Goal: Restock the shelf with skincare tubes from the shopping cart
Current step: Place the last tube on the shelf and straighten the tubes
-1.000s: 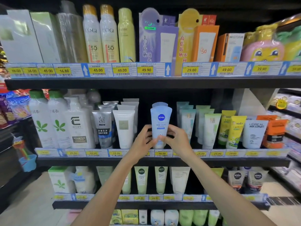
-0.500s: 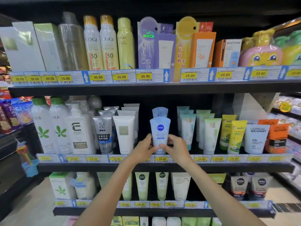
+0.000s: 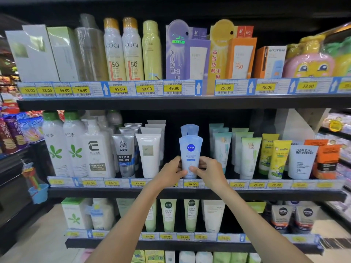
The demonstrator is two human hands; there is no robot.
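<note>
There, upright on the middle shelf [image 3: 190,193], stood the pale blue Nivea tube [image 3: 190,151], its cap end down at the shelf's front edge, just behind the 18.00 price tag [image 3: 192,184]. Both hands pinched its lower part: the left hand [image 3: 171,172] had its thumb and fingertips curled against the tube's left edge, and the right hand [image 3: 209,172] laid its thumb across the front while its fingers wrapped the right side. A second blue tube [image 3: 189,130] stood directly behind it. To the left was a white tube [image 3: 148,155], then a grey tube marked MEN [image 3: 123,155]; to the right stood a row of mint-green tubes [image 3: 223,149]. Sunscreen spray cans [image 3: 123,50] lined the shelf above.
</note>
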